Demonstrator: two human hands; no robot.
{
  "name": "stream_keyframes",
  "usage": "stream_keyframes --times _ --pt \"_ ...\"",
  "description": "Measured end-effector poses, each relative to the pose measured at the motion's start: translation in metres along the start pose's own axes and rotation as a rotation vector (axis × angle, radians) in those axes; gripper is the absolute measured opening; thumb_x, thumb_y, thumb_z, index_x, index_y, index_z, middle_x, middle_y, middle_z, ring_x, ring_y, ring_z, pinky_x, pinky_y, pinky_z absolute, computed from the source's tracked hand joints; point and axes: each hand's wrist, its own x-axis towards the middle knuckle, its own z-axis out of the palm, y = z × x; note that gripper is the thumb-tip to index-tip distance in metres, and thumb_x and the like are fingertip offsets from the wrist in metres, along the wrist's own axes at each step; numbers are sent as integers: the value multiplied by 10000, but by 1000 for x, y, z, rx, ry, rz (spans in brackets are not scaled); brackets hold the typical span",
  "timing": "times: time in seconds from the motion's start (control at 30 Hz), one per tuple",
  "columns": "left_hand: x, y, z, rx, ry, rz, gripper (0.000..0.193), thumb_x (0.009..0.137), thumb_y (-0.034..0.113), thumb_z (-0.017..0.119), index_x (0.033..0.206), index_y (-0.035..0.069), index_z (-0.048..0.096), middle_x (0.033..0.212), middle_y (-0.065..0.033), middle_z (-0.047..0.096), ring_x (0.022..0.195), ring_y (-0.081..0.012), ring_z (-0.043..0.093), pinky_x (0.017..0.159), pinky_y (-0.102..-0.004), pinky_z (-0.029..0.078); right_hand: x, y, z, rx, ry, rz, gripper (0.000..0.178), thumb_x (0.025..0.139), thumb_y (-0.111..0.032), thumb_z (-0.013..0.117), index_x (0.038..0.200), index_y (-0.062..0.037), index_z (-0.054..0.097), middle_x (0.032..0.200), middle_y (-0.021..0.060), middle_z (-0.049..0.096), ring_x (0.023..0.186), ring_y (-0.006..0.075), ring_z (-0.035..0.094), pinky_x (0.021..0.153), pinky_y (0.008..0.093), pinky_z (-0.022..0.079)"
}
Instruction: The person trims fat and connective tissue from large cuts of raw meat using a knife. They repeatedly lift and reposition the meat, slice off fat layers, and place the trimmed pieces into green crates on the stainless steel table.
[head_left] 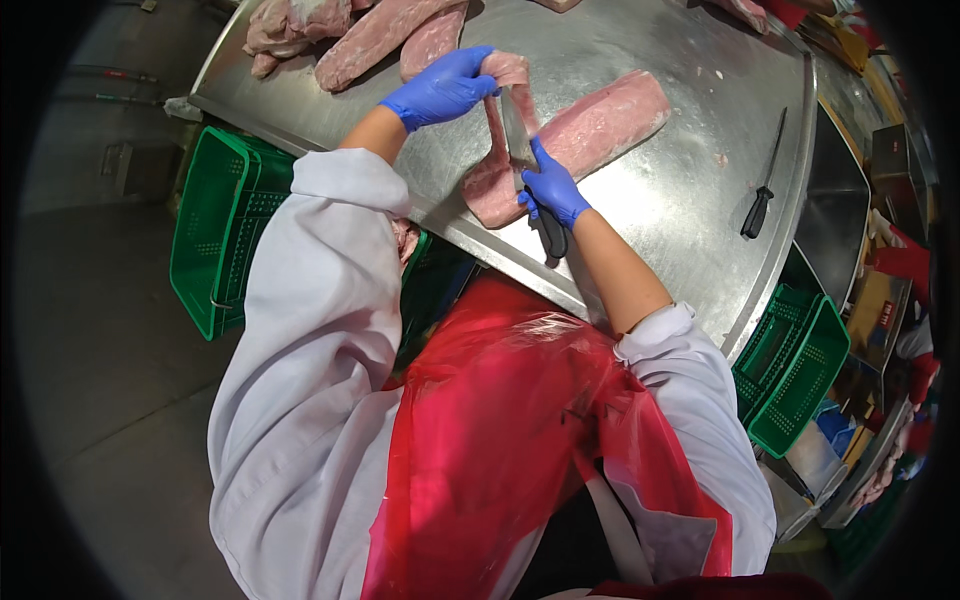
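My left hand (443, 91), in a blue glove, is closed on the raised end of a meat strip (507, 68). The strip hangs down toward the near end of a long pale-pink piece of boneless meat (610, 122), which looks like a loin and lies slantwise on the metal table (690, 215). My right hand (553, 186), also gloved in blue, grips a knife (551, 238) by its black handle. The blade points away from me, beside the strip and over the meat; where its edge touches is partly hidden.
More large meat pieces (375, 42) lie at the table's far left. A thin, pointed tool with a black handle (757, 212) rests near the right edge. Green crates stand below the table, one at left (207, 235) and one at right (803, 385).
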Motion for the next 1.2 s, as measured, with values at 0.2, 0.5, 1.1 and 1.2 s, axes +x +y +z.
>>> stream_keyframes --times 0.2,0.5,1.1,1.2 --pt "-12 32 -11 54 17 -75 238 945 59 549 1173 6 590 995 -55 651 952 -175 630 922 -317 492 -99 -15 -7 -304 -258 168 797 950 -31 459 1638 -225 106 749 115 641 533 138 593 497 292 515" --pt "-54 46 -49 -192 78 214 321 930 133 615 1216 -13 603 1049 -48 654 969 -137 610 880 -305 503 -59 -21 37 -406 -264 85 781 978 -83 448 1637 -255 64 776 136 668 590 176 643 565 328 540" --pt "-387 11 -113 -156 414 -382 350 945 231 635 1179 -29 648 1190 -100 645 1060 -180 599 895 -328 479 49 -26 -97 -733 -2 -729 646 990 -116 534 1591 -81 300 1449 154 531 1260 241 551 1071 362 436" --pt "-459 -127 -75 341 393 -951 396 860 202 702 1160 -12 557 1118 -171 657 1075 -265 635 918 -394 501 81 -77 -128 -737 88 -554 697 958 -85 539 1598 -218 298 998 130 679 809 185 640 776 337 544"
